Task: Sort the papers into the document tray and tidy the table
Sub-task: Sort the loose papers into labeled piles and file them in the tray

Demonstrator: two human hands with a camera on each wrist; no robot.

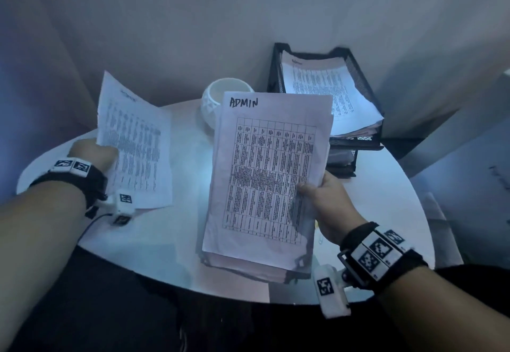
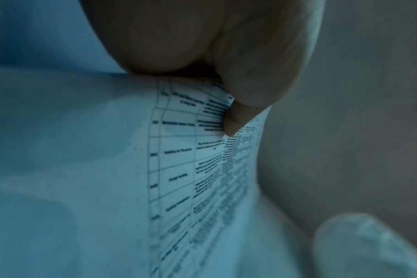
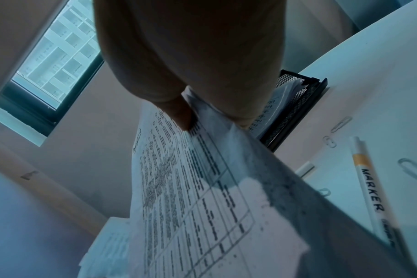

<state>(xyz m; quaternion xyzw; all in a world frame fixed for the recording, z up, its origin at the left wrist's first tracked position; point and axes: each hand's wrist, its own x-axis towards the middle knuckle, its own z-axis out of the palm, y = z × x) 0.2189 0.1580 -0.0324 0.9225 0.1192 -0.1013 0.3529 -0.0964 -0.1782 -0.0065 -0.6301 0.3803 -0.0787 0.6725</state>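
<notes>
My right hand [image 1: 317, 191] grips a thick stack of papers [image 1: 270, 180] by its right edge, thumb on top; the top sheet is headed "ADMIN" and carries a printed table. The stack is raised over the middle of the round white table [image 1: 182, 227]; the right wrist view shows the same stack [image 3: 202, 206] pinched by my right hand [image 3: 202, 116]. My left hand [image 1: 96, 153] pinches a thinner sheet of paper [image 1: 135, 142] by its left edge, tilted up over the table's left side. That sheet [image 2: 191, 169] fills the left wrist view under my thumb [image 2: 238, 116]. A black mesh document tray [image 1: 364, 87] at the back right holds papers.
A white cup [image 1: 220, 98] stands behind the raised stack near the wall. On the table to the right lie a white marker [image 3: 367, 180] and several paper clips [image 3: 341, 124]. The tray has a lower tier [image 1: 342, 158]. A window [image 3: 55, 54] shows in the right wrist view.
</notes>
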